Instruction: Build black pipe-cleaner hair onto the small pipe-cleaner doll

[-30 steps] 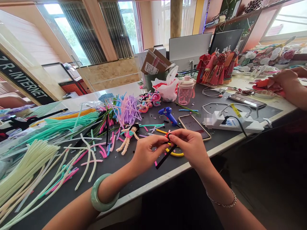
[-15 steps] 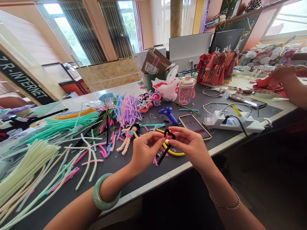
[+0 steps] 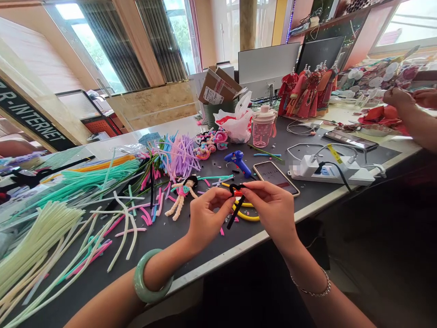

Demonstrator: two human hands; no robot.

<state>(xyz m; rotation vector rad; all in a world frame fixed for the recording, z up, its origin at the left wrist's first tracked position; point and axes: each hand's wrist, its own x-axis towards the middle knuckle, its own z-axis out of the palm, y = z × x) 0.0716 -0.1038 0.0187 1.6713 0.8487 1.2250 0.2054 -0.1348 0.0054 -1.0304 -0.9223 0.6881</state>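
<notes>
1. Since the earlier view, the left hand (image 3: 208, 218) and right hand (image 3: 273, 212) are drawing closer, and the black chenille stem (image 3: 232, 214) is hanging steeper below their fingers.
2. The dark workbench (image 3: 218, 248) is stretching beneath them, with a yellow chenille stem (image 3: 246, 217) curving under the right fingers.
3. Both hands' fingers are pinching together on the stem's looped top, around a red chenille piece (image 3: 236, 193).
4. The stem is feeling light, soft and bendable, so the loop is offering the steadiest hold.
</notes>
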